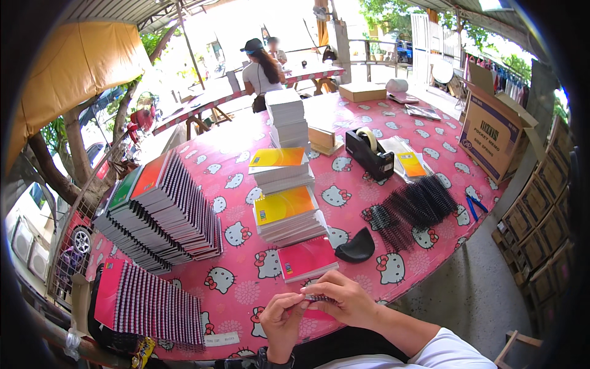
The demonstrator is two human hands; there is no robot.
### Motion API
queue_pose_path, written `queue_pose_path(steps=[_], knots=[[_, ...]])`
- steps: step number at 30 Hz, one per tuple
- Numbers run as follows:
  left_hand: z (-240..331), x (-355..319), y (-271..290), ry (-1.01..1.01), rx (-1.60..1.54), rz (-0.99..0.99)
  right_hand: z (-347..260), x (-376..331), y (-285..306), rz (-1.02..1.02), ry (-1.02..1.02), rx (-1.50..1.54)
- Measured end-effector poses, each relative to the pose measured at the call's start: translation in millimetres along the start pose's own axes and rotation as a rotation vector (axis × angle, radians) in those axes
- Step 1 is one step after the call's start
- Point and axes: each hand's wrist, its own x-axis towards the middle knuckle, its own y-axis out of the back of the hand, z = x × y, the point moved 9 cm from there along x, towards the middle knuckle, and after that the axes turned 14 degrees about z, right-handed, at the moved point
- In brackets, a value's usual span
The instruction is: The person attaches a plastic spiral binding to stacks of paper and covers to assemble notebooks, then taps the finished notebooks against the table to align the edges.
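Note:
Close to the table's near edge, my left hand point(283, 320) and my right hand point(341, 299) meet in a pinch. Between the fingers shows a short dark spiral binding coil point(321, 299); whether pages sit in it is hidden by the fingers. Just beyond them lies a pink-covered notepad point(307, 258) without a coil. Behind it stand stacks of unbound pads with yellow covers point(284, 206). A black curved pouch-like object point(355, 247) rests right of the pink pad. Loose black spiral coils point(418, 209) are heaped farther right.
Spiral-bound notebooks stand in stacks point(175, 206) at left, with pink-covered ones point(147, 301) nearer. A black tape dispenser point(370, 154), blue-handled pliers point(473, 208) and a large cardboard box point(495, 126) are at right. Another person point(264, 74) sits at a far table.

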Motion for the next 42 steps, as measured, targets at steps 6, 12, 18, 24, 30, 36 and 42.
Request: queue_pose_path(steps=[6, 12, 18, 24, 30, 36, 42], knots=[[8.2, -0.1, 2.5, -0.056, 0.021, 0.028, -7.8, 1.6, 3.5, 0.076, 0.005, -0.016], [4.8, 1.0, 6.1, -0.034, 0.046, -0.006, -1.7, 0.0, -1.0, 0.049, -0.076, 0.029], [12.1, 1.3, 10.2, -0.077, 0.151, 0.009, 2.6, -3.4, -3.6, 0.116, -0.119, 0.074], [23.5, 0.9, 6.7, -0.147, 0.222, 0.001, -0.2, -0.9, -4.0, 0.124, -0.111, 0.107], [36.6, -1.9, -4.2, -0.251, 0.237, -0.033, -6.2, 6.6, 0.2, 0.050, -0.035, 0.100], [36.1, -2.4, 11.5, -0.221, 0.284, 0.012, -9.0, 8.5, -16.0, -0.021, -0.012, 0.062], [32.6, 1.0, 0.5, -0.172, 0.387, -0.034, -16.7, 11.0, -17.1, -0.061, 0.005, -0.045]])
